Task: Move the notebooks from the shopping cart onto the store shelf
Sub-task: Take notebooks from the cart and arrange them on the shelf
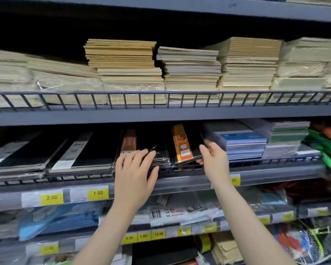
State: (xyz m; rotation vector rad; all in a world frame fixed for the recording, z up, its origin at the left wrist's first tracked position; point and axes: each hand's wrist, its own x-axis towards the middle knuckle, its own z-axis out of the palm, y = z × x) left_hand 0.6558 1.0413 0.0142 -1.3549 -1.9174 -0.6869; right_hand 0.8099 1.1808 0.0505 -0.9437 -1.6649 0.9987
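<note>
both bare hands reached up to the middle store shelf (161,115), where black notebooks lay in flat stacks behind a low wire rail (80,176). the left hand (134,169) was spread open, fingers splayed, its fingertips resting on the front of a stack of black notebooks with a brown band (141,148); it gripped nothing that could be seen. the right hand (213,157) was closed on the front right corner of a black notebook with an orange band (182,144), thumb on top and fingers curled beneath its edge, the notebook's front edge lifted just above the rail. that notebook sat just beside the brown-banded stack, between it and a pile of blue and white pads (243,144) on the right. further left on the same shelf lay more black notebooks with white bands (80,152). the shelf above held tall stacks of tan kraft-paper notebooks (126,62). yellow price tags (97,193) ran along the shelf's front strip under the hands. the shopping cart was out of view.
</note>
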